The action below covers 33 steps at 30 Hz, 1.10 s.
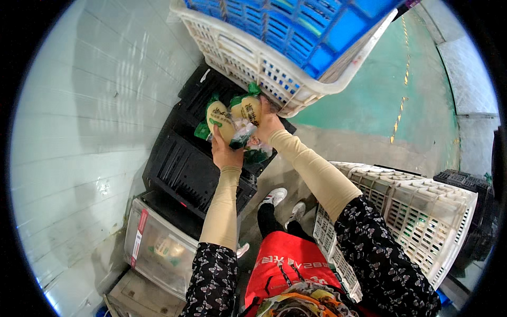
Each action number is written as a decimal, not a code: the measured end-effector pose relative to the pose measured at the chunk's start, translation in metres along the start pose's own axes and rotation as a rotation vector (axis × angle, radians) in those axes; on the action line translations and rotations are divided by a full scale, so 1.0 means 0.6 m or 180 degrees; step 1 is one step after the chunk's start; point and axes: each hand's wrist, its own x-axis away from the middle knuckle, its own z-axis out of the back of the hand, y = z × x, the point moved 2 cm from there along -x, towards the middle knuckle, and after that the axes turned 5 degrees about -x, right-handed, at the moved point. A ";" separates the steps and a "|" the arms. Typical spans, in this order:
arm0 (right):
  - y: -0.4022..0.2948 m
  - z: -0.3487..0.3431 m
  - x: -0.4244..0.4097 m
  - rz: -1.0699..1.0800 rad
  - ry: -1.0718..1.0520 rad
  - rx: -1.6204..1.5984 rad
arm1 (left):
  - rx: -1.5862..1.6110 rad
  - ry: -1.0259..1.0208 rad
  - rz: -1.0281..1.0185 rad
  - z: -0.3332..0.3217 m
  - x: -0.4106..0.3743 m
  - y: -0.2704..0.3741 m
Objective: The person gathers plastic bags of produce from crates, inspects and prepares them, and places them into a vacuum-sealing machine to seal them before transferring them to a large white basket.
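My left hand (225,151) grips the lower end of a pale yellow food package (222,121) with green film ends and dark printed writing. Close beside it, my right hand (270,123) holds a second, similar package (246,110) by its right side. Between and below the two, more clear-and-green plastic wrapping (243,134) shows; how many packs it belongs to I cannot tell. Both hands are over a black plastic crate (186,158), up against the lower corner of a white slatted basket (273,71).
A blue crate (293,27) sits within the white basket. A pale panelled wall (99,119) runs along the left. Below is a translucent bin (158,245) holding a similar package. White slatted baskets (420,222) stand at the right, by black crates (471,186). Green floor (368,103) lies beyond.
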 end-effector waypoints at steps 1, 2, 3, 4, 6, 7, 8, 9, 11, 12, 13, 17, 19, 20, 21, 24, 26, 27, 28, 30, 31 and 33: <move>-0.004 -0.013 -0.003 -0.0010 0.0107 -0.0112 | 0.0319 -0.0038 0.0135 0.002 0.002 -0.019; -0.006 -0.023 -0.003 0.0006 0.0260 -0.0308 | 0.0640 -0.0077 0.0257 0.006 0.005 -0.037; 0.009 -0.023 -0.005 -0.0035 0.0460 -0.0488 | 0.0994 -0.0174 0.0344 0.006 0.002 -0.030; -0.027 -0.020 0.002 -0.0284 0.0253 -0.0379 | 0.1373 -0.0104 0.0429 0.039 0.005 -0.042; -0.033 -0.004 0.014 -0.0303 0.0177 -0.0442 | 0.2646 -0.0250 0.0749 0.050 -0.006 -0.101; -0.010 0.023 0.019 -0.0396 0.0232 -0.0485 | 0.3152 -0.0848 0.1404 0.064 -0.008 -0.084; -0.001 0.033 0.041 -0.0529 0.0347 -0.0600 | 0.3362 -0.0794 0.1705 0.087 0.001 -0.075; 0.007 0.047 0.076 -0.0671 0.0261 -0.1102 | 0.3563 -0.0716 0.2009 0.113 0.015 -0.072; 0.012 0.088 0.171 -0.0911 0.0115 -0.2097 | 0.3694 -0.1211 0.2075 0.161 0.055 -0.115; 0.025 0.112 0.227 -0.0969 0.0137 -0.2697 | 0.3763 -0.1421 0.2268 0.183 0.078 -0.112; 0.041 0.146 0.293 -0.1010 0.0246 -0.3277 | 0.3836 -0.1709 0.2449 0.201 0.106 -0.084; -0.035 0.414 0.591 -0.0564 0.0584 -0.3631 | 0.4620 -0.1989 0.2178 0.249 0.226 0.070; -0.037 0.546 0.730 -0.0045 0.1146 -0.2838 | 0.5672 -0.1956 0.2638 0.222 0.296 0.064; -0.031 0.612 0.803 0.0145 0.1404 -0.2268 | 0.5792 -0.2811 0.2506 0.212 0.312 0.072; -0.020 0.669 0.873 0.0320 0.1600 -0.1702 | 0.5806 -0.3164 0.2457 0.210 0.311 0.089; -0.030 0.801 1.036 0.0392 0.1929 -0.1339 | 0.5659 -0.4167 0.2240 0.220 0.323 0.172; -0.014 0.855 1.130 0.0348 0.1988 -0.0127 | 0.5693 -0.4235 0.1924 0.246 0.338 0.260; 0.004 0.872 1.150 0.0336 0.1907 -0.0010 | 0.5602 -0.4254 0.1721 0.267 0.332 0.303; 0.025 0.877 1.150 -0.0055 0.1814 -0.0010 | 0.5518 -0.4242 0.1547 0.284 0.329 0.337; 0.113 0.911 1.176 -0.0592 0.1440 0.0167 | 0.5888 -0.4997 0.1606 0.290 0.367 0.440; 0.155 0.906 1.179 -0.0702 0.1205 0.0352 | 0.5770 -0.4992 0.1586 0.280 0.369 0.443; 0.239 0.880 1.161 -0.0665 0.0633 -0.0424 | 0.5315 -0.4663 0.1112 0.271 0.378 0.458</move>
